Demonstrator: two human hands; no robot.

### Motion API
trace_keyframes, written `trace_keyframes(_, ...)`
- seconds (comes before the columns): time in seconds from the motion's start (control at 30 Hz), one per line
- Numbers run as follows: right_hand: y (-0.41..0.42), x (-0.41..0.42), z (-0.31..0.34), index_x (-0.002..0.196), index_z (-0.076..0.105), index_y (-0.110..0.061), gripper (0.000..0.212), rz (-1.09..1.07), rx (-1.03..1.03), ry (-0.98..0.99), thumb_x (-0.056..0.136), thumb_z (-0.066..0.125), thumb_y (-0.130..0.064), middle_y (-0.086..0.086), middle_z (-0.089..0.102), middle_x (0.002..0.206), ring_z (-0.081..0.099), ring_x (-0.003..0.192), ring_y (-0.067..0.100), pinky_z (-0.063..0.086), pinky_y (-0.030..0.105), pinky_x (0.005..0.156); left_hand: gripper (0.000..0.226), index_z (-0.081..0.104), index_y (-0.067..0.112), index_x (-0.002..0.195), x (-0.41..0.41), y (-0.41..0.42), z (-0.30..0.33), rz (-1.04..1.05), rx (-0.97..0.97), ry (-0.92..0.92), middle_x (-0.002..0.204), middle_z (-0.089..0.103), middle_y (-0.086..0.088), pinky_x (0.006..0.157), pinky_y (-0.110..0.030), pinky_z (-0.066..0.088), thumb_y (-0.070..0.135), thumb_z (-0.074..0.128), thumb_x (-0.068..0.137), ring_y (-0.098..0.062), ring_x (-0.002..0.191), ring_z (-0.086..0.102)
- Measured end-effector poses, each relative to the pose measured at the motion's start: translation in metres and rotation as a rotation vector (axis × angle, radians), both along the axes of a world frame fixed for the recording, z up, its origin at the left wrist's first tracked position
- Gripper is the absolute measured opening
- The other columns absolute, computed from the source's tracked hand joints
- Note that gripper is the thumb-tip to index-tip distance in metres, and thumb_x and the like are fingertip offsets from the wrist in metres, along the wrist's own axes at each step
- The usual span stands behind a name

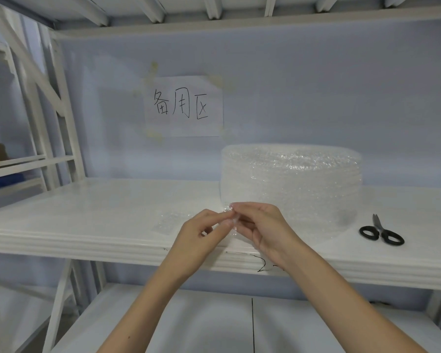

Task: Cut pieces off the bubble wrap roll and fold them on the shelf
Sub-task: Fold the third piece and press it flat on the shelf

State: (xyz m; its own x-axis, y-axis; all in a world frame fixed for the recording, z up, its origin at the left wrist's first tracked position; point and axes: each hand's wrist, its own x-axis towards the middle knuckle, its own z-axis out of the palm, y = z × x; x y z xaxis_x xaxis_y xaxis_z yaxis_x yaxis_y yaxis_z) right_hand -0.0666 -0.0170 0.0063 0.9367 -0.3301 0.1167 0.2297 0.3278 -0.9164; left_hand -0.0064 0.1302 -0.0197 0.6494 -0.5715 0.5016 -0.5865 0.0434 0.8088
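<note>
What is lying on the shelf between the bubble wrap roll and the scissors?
Nothing: in the head view, the strip of white shelf between the bubble wrap roll and the scissors is bare.

The bubble wrap roll (290, 184) is standing on the shelf (87, 225), the scissors (381, 231) lying to its right, a cut piece (172, 220) lying to its left, both hands meeting before the roll, the paper sign (183, 105) hanging behind
</note>
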Motion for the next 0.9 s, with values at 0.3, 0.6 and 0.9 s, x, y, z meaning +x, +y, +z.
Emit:
trace_keyframes(0.3, 0.005, 0.011, 0.002, 0.092, 0.072, -0.001, 0.010, -0.043, -0.012, 0.005, 0.086, 0.068, -0.007, 0.009, 0.065, 0.080, 0.061, 0.063, 0.015, 0.056, 0.022, 0.063, 0.013, 0.055, 0.017, 0.090, -0.003, 0.003, 0.007, 0.109, -0.182, 0.196, 0.074, 0.074, -0.002, 0.061, -0.025, 0.045, 0.028, 0.061, 0.094, -0.011, 0.057, 0.055)
trace_keyframes(0.6, 0.012, 0.018, 0.004, 0.089, 0.070, 0.002, 0.008, -0.042, -0.078, -0.019, 0.085, 0.067, -0.004, 0.010, 0.067, 0.075, 0.064, 0.064, 0.014, 0.058, 0.025, 0.068, 0.014, 0.064, 0.011, 0.077, 0.006, 0.009, 0.009, 0.085, -0.089, 0.262, 0.066, 0.065, 0.001, 0.059, -0.019, 0.045, 0.017, 0.065, 0.089, -0.010, 0.055, 0.051)
trace_keyframes(0.9, 0.012, 0.017, 0.006, 0.079, 0.069, -0.005, 0.007, -0.034, -0.165, 0.030, 0.085, 0.065, -0.004, 0.006, 0.067, 0.069, 0.061, 0.059, 0.013, 0.054, 0.023, 0.057, 0.017, 0.063, 0.016, 0.071, 0.007, 0.009, 0.010, 0.046, -0.091, 0.266, 0.068, 0.065, -0.001, 0.057, -0.021, 0.044, 0.012, 0.066, 0.088, -0.011, 0.056, 0.052)
